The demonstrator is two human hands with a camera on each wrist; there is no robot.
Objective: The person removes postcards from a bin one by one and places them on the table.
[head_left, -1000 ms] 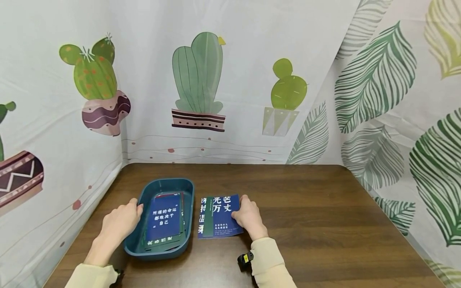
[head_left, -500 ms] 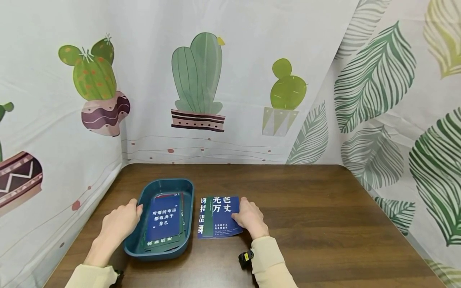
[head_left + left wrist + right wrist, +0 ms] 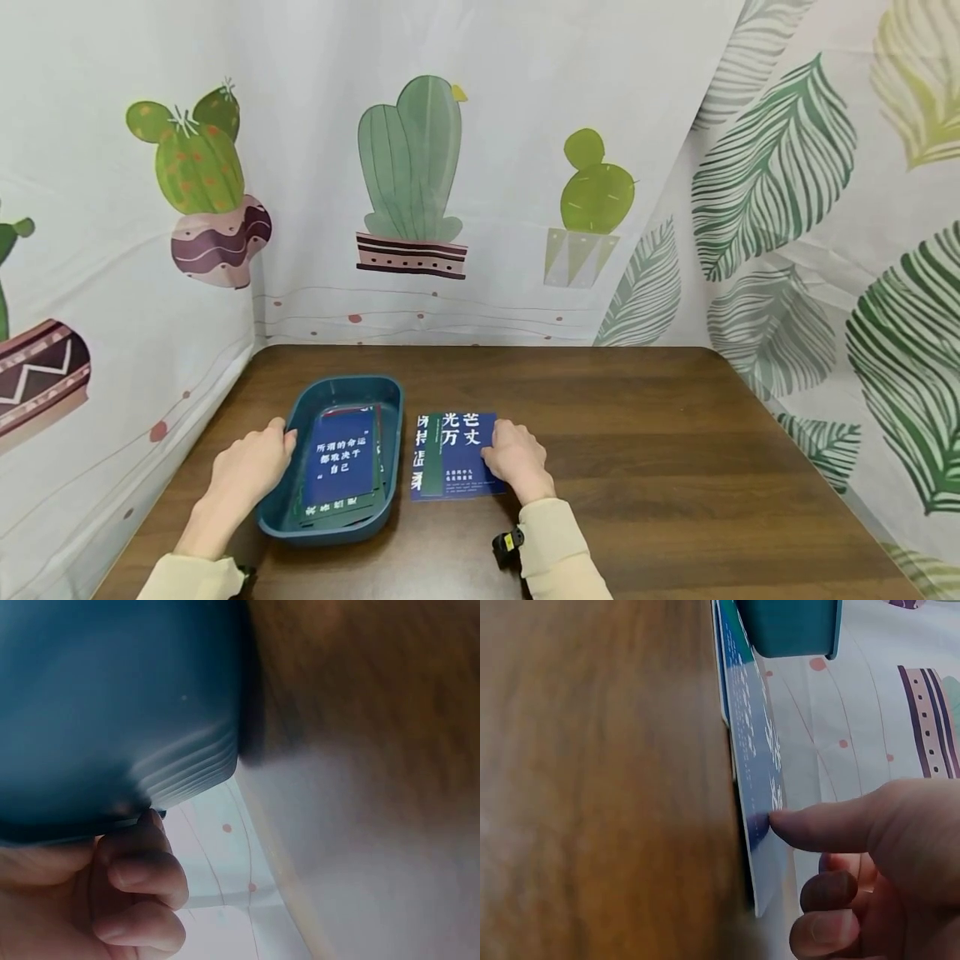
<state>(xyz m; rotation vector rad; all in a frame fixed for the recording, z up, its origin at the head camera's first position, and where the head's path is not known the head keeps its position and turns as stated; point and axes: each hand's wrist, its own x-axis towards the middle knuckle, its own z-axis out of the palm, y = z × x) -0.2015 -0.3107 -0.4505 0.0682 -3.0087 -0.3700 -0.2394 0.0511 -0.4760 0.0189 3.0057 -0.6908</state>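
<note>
A blue plastic tray [image 3: 327, 535] stands at the left of the table. My left hand [image 3: 251, 462] grips its left rim, with the fingers curled at the rim in the left wrist view. Cards with white writing lie inside, a blue card [image 3: 341, 462] on top. Right of the tray, a few overlapping cards lie fanned on the table: a blue card [image 3: 468, 467] on top, then a green card [image 3: 431, 458]. My right hand [image 3: 517, 458] holds the top card by its right edge. Its thumb [image 3: 810, 827] lies on the card's face, the other fingers curled beside it.
The brown wooden table [image 3: 637, 450] extends to the right of the cards. A white cloth [image 3: 495, 167] printed with cacti and leaves hangs behind and along the sides. Black wrist cameras [image 3: 508, 546] sit at the sleeves.
The top blue card's right side has come down flatter over the other cards, with my right hand lowering slightly. My left hand stays at the tray's rim.
</note>
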